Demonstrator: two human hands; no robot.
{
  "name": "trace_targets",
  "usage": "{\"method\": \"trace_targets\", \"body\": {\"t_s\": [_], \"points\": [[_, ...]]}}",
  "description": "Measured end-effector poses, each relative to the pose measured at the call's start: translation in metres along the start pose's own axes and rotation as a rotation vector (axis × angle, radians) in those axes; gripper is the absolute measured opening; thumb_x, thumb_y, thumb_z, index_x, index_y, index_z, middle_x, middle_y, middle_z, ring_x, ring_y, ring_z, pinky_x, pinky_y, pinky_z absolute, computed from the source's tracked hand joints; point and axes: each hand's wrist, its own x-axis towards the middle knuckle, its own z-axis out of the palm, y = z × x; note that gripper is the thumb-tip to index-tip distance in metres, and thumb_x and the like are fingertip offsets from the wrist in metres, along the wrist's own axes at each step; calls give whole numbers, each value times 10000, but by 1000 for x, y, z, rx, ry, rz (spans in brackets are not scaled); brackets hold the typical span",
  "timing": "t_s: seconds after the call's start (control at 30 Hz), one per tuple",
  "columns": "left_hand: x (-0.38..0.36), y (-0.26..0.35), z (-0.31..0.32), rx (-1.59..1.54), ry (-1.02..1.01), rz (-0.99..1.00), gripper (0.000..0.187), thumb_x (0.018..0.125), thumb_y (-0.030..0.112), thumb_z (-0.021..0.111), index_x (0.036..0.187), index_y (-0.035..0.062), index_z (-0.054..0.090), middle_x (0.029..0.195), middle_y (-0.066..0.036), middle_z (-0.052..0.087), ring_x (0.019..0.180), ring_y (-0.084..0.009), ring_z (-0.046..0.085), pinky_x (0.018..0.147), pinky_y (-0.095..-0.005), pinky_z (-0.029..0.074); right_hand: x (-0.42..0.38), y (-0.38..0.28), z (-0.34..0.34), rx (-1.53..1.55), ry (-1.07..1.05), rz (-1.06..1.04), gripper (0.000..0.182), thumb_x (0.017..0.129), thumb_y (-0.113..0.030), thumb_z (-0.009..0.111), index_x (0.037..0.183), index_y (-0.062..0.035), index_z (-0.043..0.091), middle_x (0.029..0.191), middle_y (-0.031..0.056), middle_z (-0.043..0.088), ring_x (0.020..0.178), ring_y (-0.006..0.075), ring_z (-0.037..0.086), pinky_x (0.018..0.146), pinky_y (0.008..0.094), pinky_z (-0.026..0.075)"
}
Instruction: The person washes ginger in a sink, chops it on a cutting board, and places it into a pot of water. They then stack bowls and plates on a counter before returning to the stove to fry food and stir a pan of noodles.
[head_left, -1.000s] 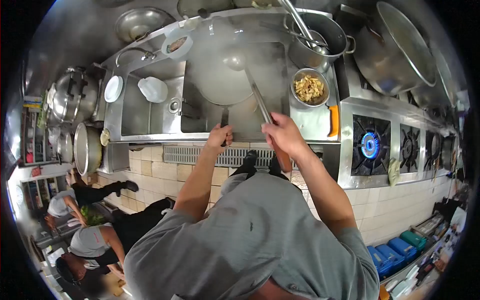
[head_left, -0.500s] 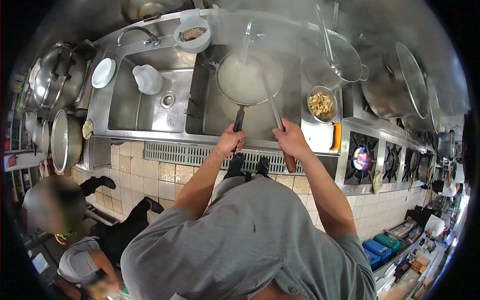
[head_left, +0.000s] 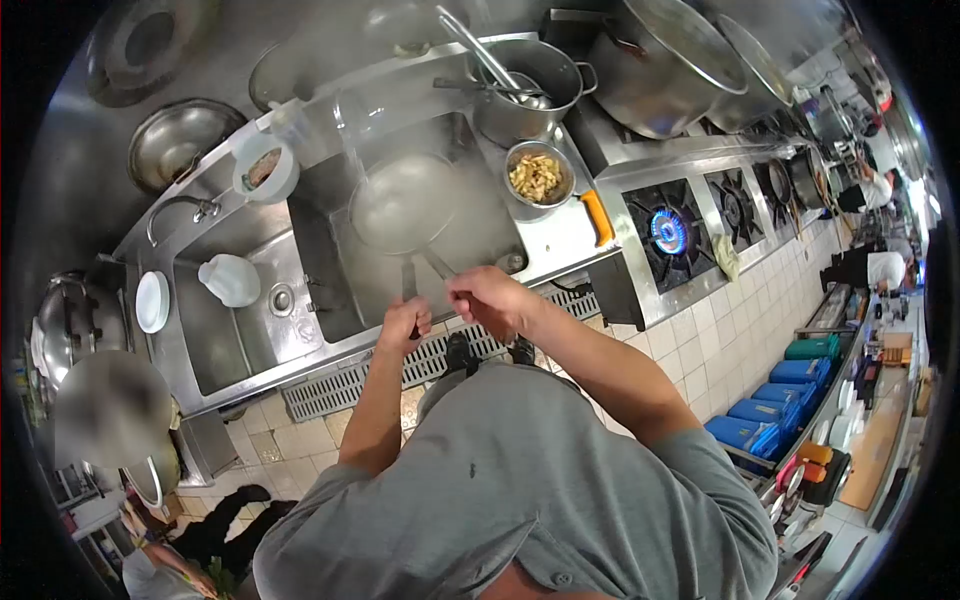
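My left hand (head_left: 405, 324) is closed round the dark handle of a large round strainer (head_left: 405, 205), which lies over the right sink basin (head_left: 490, 215). Steam blurs its contents. Water from a tap (head_left: 345, 110) falls at the strainer's left side. Just right of my left hand, my right hand (head_left: 490, 298) grips a long metal-shafted utensil (head_left: 438, 264) whose far end reaches the strainer's near edge. Steam hides that end.
A metal bowl of yellowish pieces (head_left: 538, 176), a pot with ladles (head_left: 535, 95) and an orange-handled tool (head_left: 597, 218) stand right. Beyond is a lit burner (head_left: 668, 232). A white jug (head_left: 230, 280) sits in the left basin. A person (head_left: 165, 565) is at lower left.
The view has turned, so the sinks now slant and more of the stove shows. My right hand has come closer to my left, and the utensil's end has drawn back to the strainer's near side.
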Motion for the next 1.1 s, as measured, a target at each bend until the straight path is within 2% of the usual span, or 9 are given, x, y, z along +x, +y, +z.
{"method": "trace_targets", "body": {"t_s": [0.1, 0.2, 0.3, 0.53, 0.63, 0.7, 0.77, 0.93, 1.1], "points": [[0, 4, 10, -121, -16, -42, 171, 900, 68, 604, 856, 98, 442, 650, 8, 401, 482, -100, 363, 394, -263, 287, -1, -1, -16, 138, -188, 31, 197, 917, -190, 615, 883, -2, 568, 677, 67, 561, 640, 149, 600, 554, 311, 489], [-17, 12, 14, -114, -69, -128, 236, 912, 92, 613, 750, 101, 442, 630, 15, 384, 473, -96, 351, 389, -257, 285, -26, 19, -37, -1139, 199, -550, 348, 868, -177, 629, 1112, 67, 586, 877, 267, 669, 874, 398, 668, 776, 458, 524], [-43, 27, 12, 35, -5, -99, 282, 934, 150, 634, 716, 88, 465, 574, 0, 401, 445, -116, 389, 372, -274, 289, -95, 24, -70, -1146, 291, -644, 450, 853, -123, 598, 1243, 89, 527, 985, 327, 651, 983, 474, 626, 882, 502, 506], [18, 40, 19, 752, 467, 335, 124, 734, -37, 533, 649, 11, 609, 554, -105, 529, 431, -215, 516, 375, -372, 379, -238, 109, -222, -1190, 447, -807, 577, 826, -108, 631, 1373, -54, 458, 994, 227, 672, 860, 415, 659, 734, 497, 537], [21, 44, 21, 1274, 746, 190, 130, 761, 43, 574, 739, -45, 666, 708, -200, 661, 603, -293, 667, 503, -421, 511, -303, 178, -306, -1153, 590, -909, 563, 790, -90, 656, 1332, -75, 504, 951, 200, 675, 776, 371, 670, 684, 458, 539], [24, 40, -33, 2312, 719, 565, 216, 818, 132, 582, 819, -43, 707, 941, -248, 712, 903, -368, 712, 743, -460, 570, -354, 217, -352, -962, 616, -765, 477, 762, -104, 679, 1226, -70, 576, 852, 175, 669, 720, 356, 661, 648, 452, 533], [-68, 17, 96, 1930, 1048, 146, 300, 882, 188, 551, 1065, -2, 695, 1107, -259, 682, 1084, -402, 650, 911, -490, 529, -390, 275, -401, -1012, 855, -589, 350, 699, -112, 717, 1027, -53, 609, 686, 154, 615, 636, 357, 629, 582, 440, 507], [-140, -37, 122, 1647, 1399, 192, 495, 877, 186, 560, 1348, 51, 490, 1147, -248, 666, 1055, -390, 663, 897, -498, 524, -474, 376, -473, -774, 1268, -201, 178, 743, -50, 609, 864, -36, 480, 669, 184, 571, 600, 383, 576, 577, 467, 465], [-166, -139, 101, 1488, 1433, 435, 309, 874, 175, 593, 1157, 65, 538, 1039, -231, 685, 985, -459, 646, 823, -510, 515, -493, 442, -522, -672, 1571, -103, 166, 796, -62, 568, 909, 2, 465, 660, 196, 550, 591, 385, 523, 583, 459, 441]]}}
